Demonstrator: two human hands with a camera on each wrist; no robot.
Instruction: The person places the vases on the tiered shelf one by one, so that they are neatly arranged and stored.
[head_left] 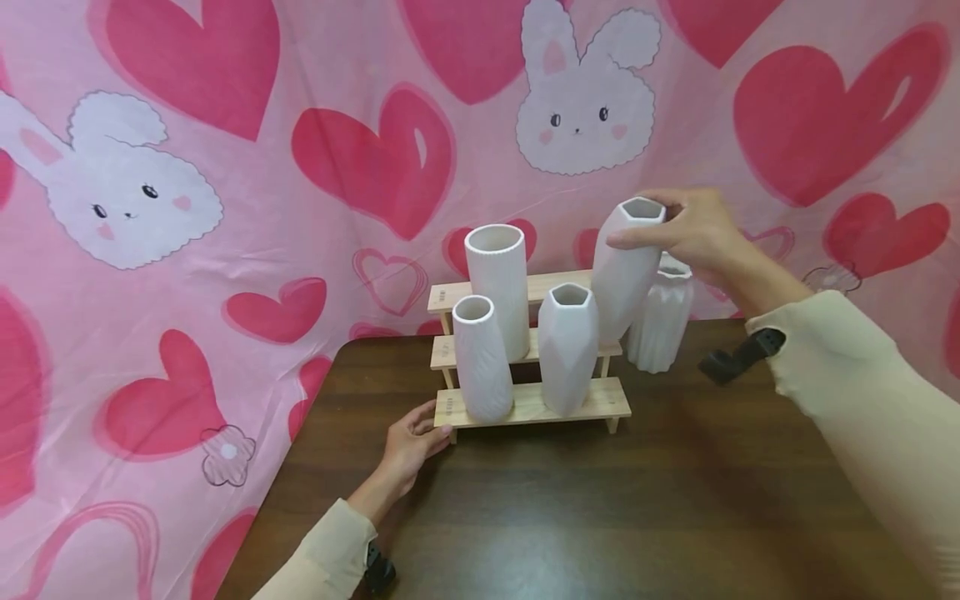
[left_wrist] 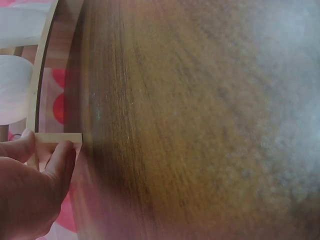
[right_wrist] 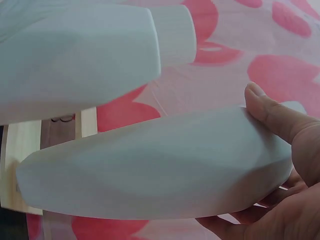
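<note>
A person's left hand (head_left: pixel 408 446) pinches the front left corner of a three-tier wooden stand (head_left: pixel 527 405), its thumb and a finger closed on the end of the lowest shelf and its leg, as the left wrist view shows. The stand runs lengthwise from left to right on a brown table (head_left: pixel 570 508), its steps descending toward the person, before a pink backdrop (head_left: pixel 360 67) of hearts and rabbits. At left on the bottom shelf, a slim vase (head_left: pixel 482 367) stands with its round mouth up. Behind it, a wider tall vase (head_left: pixel 501 283) rises upright from the middle shelf. To their right, a faceted vase (head_left: pixel 567 354) stands on the bottom shelf, its angular mouth upward. Farther right, a second angular vase (head_left: pixel 622 271) is held at the stand's right end, its long axis tilted: mouth up and to the right, base down and to the left, near the middle shelf. Whether the base touches wood cannot be told. The right hand (head_left: pixel 697 229) grips it close to the mouth, thumb on one side, fingers on the other, spread only as wide as the vase. Just beyond, a fluted vase (head_left: pixel 663 321) stands on the table.
</note>
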